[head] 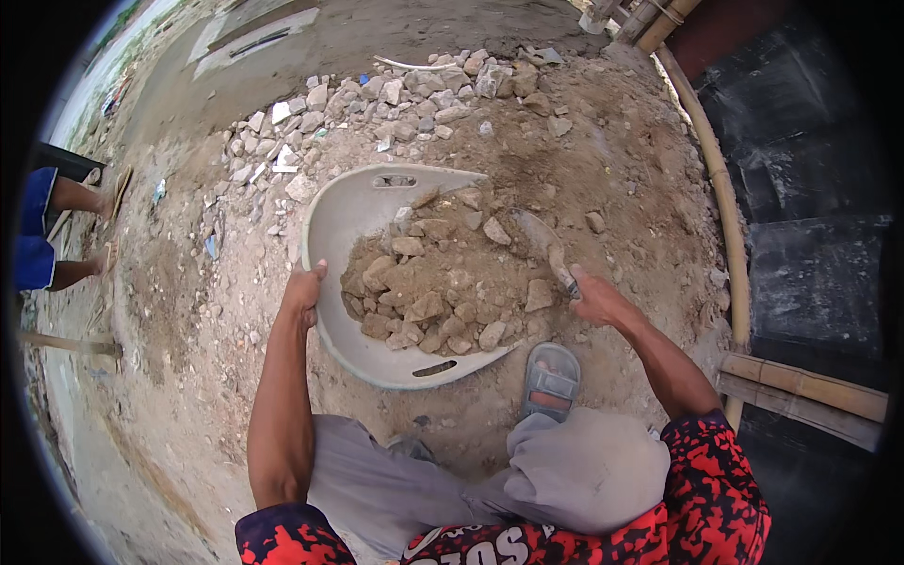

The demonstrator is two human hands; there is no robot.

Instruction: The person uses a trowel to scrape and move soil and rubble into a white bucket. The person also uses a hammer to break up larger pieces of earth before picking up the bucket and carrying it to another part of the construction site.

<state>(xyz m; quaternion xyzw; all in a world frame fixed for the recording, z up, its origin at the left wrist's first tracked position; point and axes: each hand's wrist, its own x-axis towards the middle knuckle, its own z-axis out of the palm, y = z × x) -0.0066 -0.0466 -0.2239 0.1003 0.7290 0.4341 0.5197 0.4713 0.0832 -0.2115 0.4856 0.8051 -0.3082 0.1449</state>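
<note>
My left hand (pixel 305 293) grips the left rim of a pale scoop-shaped plastic basin (pixel 339 212), which lies on the ground with its open side towards the right. Two slotted handle holes show in its wall. Brown soil and broken stones (pixel 424 282) fill much of the basin and spill over its open edge onto the ground. In my right hand (pixel 597 296) is the handle of a curved metal hand tool (pixel 540 236), its kind hard to tell. The tool's dirt-covered blade rests against the loose soil just right of the basin.
Broken stones (pixel 424 99) lie beyond the basin. A bamboo pole (pixel 720 191) and dark sheeting (pixel 812 282) border the right side; bamboo rails (pixel 805 385) stick out there. Another person's legs (pixel 78 272) are at the far left, near a wooden handle (pixel 70 344). My sandalled foot (pixel 552 381) is below the basin.
</note>
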